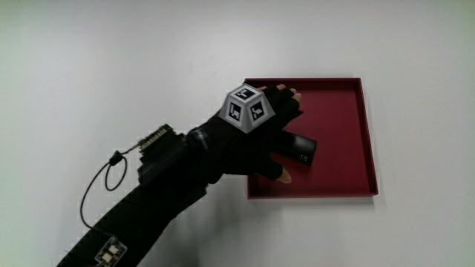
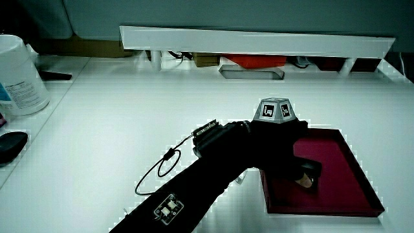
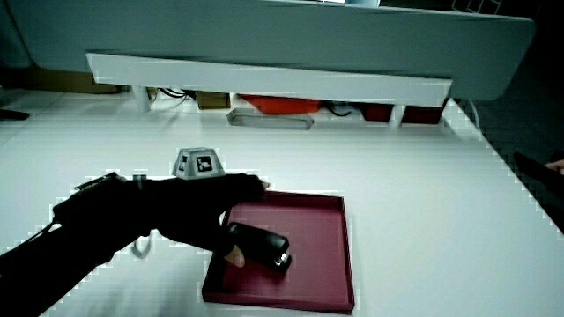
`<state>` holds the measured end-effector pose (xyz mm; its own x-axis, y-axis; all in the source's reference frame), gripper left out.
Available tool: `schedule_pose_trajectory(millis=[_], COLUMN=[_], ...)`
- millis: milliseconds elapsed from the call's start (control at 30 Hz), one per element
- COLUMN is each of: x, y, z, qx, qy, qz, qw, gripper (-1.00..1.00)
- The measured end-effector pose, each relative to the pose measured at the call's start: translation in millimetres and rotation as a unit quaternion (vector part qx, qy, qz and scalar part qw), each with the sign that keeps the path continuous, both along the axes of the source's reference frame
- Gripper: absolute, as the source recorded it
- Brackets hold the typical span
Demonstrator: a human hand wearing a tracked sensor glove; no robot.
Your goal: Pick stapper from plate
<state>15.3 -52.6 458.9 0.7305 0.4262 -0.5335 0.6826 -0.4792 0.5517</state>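
Note:
A dark red square plate [image 1: 341, 111] lies on the white table; in both side views its raised rim [image 2: 362, 188] [image 3: 348, 255] shows. A black stapler [image 1: 303, 149] lies flat on the plate's floor, near the rim closest to the person, also seen in a side view [image 3: 263, 246]. The gloved hand [image 1: 287, 135] reaches in over the plate's edge and hovers over the stapler. Its fingers [image 1: 288, 95] stretch out above the stapler, and the thumb tip [image 1: 283, 175] sits by the stapler's near side. In a side view the hand [image 2: 284, 152] hides most of the stapler.
A low white partition [image 2: 259, 40] runs along the table's far edge, with a red object [image 2: 253, 61] under it. A white canister [image 2: 19, 74] and a dark flat object [image 2: 10, 146] stand at the table's edge. A thin cable loop [image 1: 104, 179] hangs off the forearm.

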Motion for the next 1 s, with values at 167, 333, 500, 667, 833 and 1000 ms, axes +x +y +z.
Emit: schedule_pose_trajectory(millis=[167, 333, 500, 667, 833, 1000], x=[8.2, 12.4, 12.3, 13.7, 15.3, 15.1], y=[-0.5, 1.0, -1.3, -1.6, -0.8, -1.4], z=[16, 20, 18, 19, 21, 20], qx=[-0.005, 0.014, 0.031, 0.03, 0.035, 0.038], qy=[-0.009, -0.016, -0.004, 0.004, 0.015, 0.016], qz=[0.0, 0.002, -0.005, -0.006, -0.006, -0.007], qw=[0.9999, 0.9998, 0.9995, 0.9995, 0.9993, 0.9991], gripper=[0.0, 0.0, 0.14, 0.38, 0.62, 0.86])
